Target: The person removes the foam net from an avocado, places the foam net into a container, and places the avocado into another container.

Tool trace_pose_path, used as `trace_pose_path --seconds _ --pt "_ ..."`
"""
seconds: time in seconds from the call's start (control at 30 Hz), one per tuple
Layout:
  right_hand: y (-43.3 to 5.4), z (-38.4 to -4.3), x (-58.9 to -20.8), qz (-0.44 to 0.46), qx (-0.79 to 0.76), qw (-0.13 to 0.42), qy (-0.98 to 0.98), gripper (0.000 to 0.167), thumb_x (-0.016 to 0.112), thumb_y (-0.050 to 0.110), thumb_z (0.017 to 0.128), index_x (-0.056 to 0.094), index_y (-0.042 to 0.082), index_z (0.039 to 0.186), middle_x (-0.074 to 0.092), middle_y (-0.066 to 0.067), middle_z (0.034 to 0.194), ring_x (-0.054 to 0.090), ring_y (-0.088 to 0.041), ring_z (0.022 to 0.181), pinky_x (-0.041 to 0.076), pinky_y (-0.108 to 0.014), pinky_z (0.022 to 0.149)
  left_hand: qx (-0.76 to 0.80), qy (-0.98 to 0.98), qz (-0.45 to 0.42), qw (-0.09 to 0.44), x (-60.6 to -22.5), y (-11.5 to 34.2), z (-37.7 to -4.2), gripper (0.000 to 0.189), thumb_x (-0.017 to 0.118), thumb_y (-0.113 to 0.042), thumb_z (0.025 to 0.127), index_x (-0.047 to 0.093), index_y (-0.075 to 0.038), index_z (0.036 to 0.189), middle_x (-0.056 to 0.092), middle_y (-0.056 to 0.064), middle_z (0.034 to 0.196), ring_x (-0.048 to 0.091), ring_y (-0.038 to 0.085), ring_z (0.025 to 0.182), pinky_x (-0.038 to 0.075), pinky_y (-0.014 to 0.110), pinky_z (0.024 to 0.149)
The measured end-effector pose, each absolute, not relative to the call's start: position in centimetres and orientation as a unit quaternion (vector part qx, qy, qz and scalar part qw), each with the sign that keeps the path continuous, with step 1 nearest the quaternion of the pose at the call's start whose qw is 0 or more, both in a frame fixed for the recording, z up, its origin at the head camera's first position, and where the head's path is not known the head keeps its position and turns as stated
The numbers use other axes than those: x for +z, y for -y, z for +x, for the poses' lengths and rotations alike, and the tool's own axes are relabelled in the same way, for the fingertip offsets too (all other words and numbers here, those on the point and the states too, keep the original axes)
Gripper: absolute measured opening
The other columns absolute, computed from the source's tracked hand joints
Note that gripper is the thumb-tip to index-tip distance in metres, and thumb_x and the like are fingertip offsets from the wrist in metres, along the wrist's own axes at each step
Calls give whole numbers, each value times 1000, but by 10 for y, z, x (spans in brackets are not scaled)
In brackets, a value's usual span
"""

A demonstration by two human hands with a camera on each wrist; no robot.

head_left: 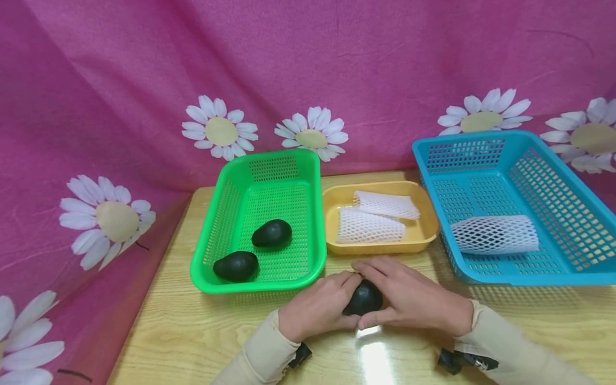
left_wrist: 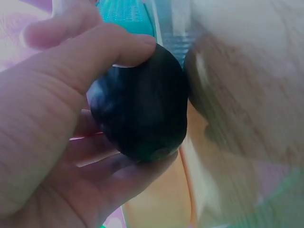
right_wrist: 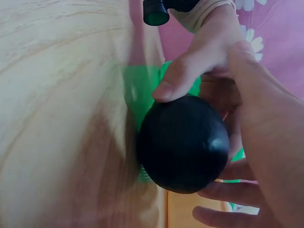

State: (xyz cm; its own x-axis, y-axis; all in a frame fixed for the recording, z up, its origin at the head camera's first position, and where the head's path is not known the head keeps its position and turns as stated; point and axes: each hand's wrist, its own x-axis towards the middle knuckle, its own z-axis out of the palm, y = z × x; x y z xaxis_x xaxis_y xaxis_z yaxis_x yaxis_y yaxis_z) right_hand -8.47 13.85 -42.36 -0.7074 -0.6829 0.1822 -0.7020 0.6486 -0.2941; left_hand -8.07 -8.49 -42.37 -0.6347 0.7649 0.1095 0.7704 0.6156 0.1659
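Observation:
A dark, smooth avocado (head_left: 364, 298) is held just at the wooden table's surface, in front of the baskets. My left hand (head_left: 320, 305) grips it, thumb (left_wrist: 135, 50) over one side and fingers curled behind it in the left wrist view. On its other side is my right hand (head_left: 416, 297), fingers fairly straight and thumb apart from the fruit in the right wrist view. The hands meet around the avocado. Two more avocados, one farther back (head_left: 272, 233) and one nearer (head_left: 236, 267), lie in the green basket (head_left: 319, 214).
A yellow tray (head_left: 428, 211) behind the hands holds two white foam net sleeves (head_left: 370, 226). At right stands a blue basket (head_left: 529, 279) with another foam net sleeve (head_left: 498, 235) in it. A pink flowered cloth (head_left: 385, 80) hangs behind the table (head_left: 183, 331).

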Motion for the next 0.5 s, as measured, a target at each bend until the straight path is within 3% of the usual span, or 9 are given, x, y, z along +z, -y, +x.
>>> trace_pose_path --seconds 0.5 --pt "-139 -82 -433 362 189 5 913 105 59 83 82 49 5 151 61 -4 143 60 -22 133 54 -45 110 -97 900 -424 30 -421 84 -78 65 78 -49 89 58 -6 133 72 2 118 72 11 105 60 23 91"
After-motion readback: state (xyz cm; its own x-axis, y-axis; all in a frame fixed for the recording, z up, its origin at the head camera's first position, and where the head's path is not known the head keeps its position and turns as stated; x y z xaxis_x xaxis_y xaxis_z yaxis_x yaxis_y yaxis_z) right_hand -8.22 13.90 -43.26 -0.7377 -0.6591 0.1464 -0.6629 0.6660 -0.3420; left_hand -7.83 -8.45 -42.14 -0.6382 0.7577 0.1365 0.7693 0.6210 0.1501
